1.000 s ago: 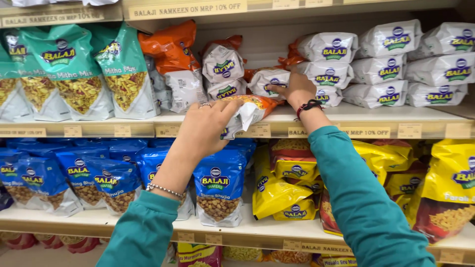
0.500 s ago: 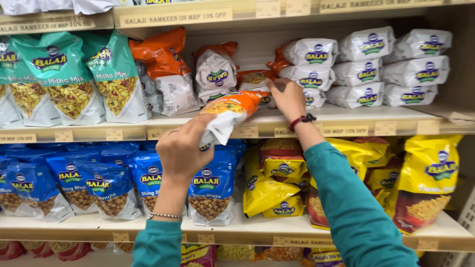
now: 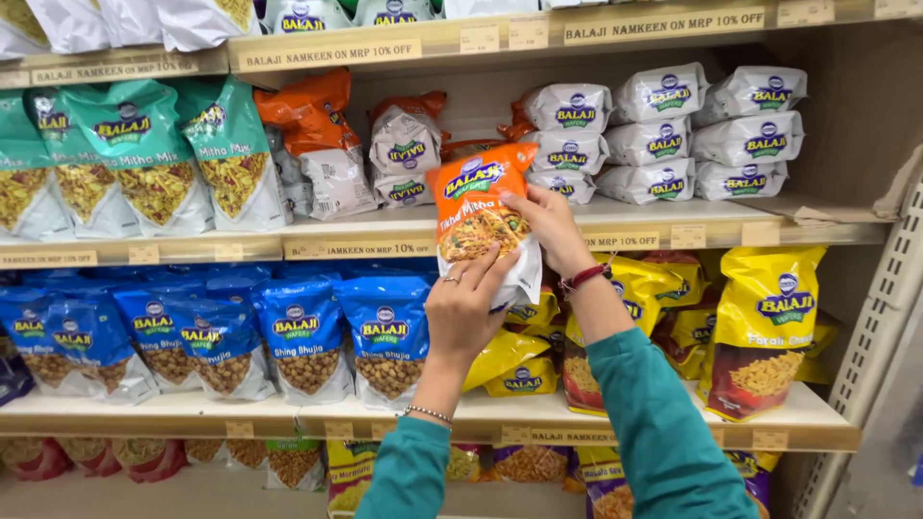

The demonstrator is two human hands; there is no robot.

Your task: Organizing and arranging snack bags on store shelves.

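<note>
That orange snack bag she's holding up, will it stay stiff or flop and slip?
The orange bag looks puffed and creased, so probably light and floppy. Its film is glossy, so likely slippery; the left hand and right hand both grip it.

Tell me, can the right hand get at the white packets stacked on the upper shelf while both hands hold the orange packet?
Probably not yet: the right hand grips the orange packet. The way to the white packets looks open.

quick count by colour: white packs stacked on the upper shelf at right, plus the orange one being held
white packs: 9
orange pack, held by left hand and right hand: 1
total: 10
</note>
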